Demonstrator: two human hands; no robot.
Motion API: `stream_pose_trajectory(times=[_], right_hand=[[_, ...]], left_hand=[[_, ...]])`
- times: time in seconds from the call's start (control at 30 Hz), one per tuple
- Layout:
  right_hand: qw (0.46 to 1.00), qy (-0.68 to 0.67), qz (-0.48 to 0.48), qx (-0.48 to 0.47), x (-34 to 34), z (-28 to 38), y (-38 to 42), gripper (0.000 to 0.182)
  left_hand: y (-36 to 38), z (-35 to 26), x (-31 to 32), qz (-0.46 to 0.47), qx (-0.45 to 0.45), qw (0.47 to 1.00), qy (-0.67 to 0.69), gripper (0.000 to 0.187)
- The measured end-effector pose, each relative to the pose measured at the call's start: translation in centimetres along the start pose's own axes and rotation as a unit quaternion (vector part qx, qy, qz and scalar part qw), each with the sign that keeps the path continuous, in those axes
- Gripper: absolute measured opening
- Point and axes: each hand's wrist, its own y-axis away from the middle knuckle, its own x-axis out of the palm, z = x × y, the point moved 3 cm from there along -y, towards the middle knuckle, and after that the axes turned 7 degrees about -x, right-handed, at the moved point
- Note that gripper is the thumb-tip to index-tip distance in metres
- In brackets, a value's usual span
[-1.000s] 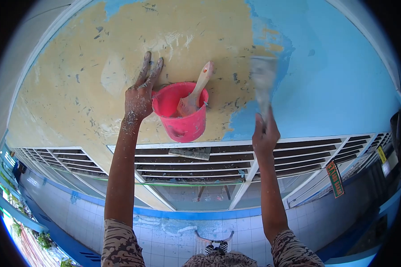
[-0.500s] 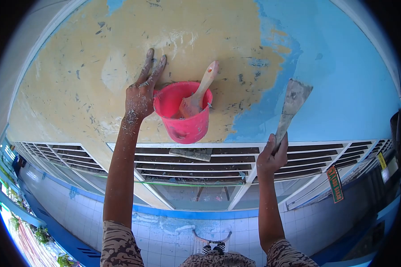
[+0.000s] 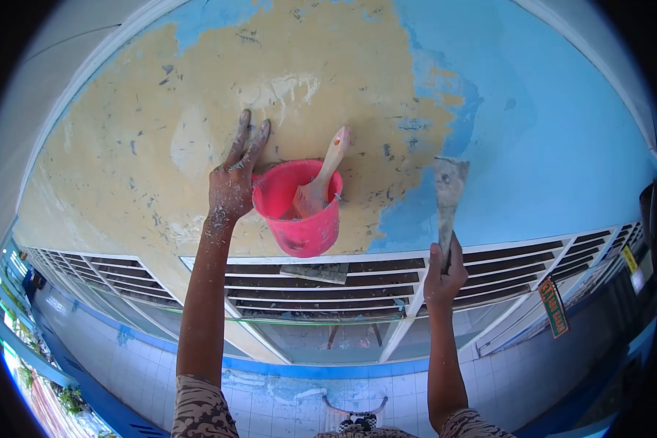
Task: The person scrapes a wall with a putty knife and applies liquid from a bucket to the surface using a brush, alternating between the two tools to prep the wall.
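Observation:
My left hand (image 3: 230, 186), flecked with paint scrapings, holds a pink plastic dipper (image 3: 306, 237) at its left side. Two of its fingers stretch up along the wall. In the dipper stands a paintbrush (image 3: 332, 164), its pale handle leaning out over the rim and its bristles down inside. My right hand (image 3: 445, 277) is closed around the handle of a paint scraper (image 3: 451, 186). The scraper's wide, stained blade points up, over the border between the stripped tan wall (image 3: 372, 87) and the blue paint (image 3: 547, 146).
Below the wall runs a band of white louvre slats (image 3: 328, 293) over glass panes. A flat, stained piece (image 3: 314, 273) lies on the slats under the dipper. At the right hangs a lettered sign (image 3: 552, 306). Far below is a tiled floor (image 3: 270, 398) with a metal-framed stand (image 3: 354, 409).
The scraper and my right hand have moved left, and the blade has turned more upright. Wall, dipper and left hand appear lower in the view; the left hand keeps its hold.

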Motion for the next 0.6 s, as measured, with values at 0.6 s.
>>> stream_pose_trajectory(times=[0.6], right_hand=[[0.993,0.028,0.033,-0.11,3.4,1.7,-4.2,0.04]], left_hand=[[0.0,-0.6,-0.1,-0.027,-0.004,1.0,0.001,0.082]])
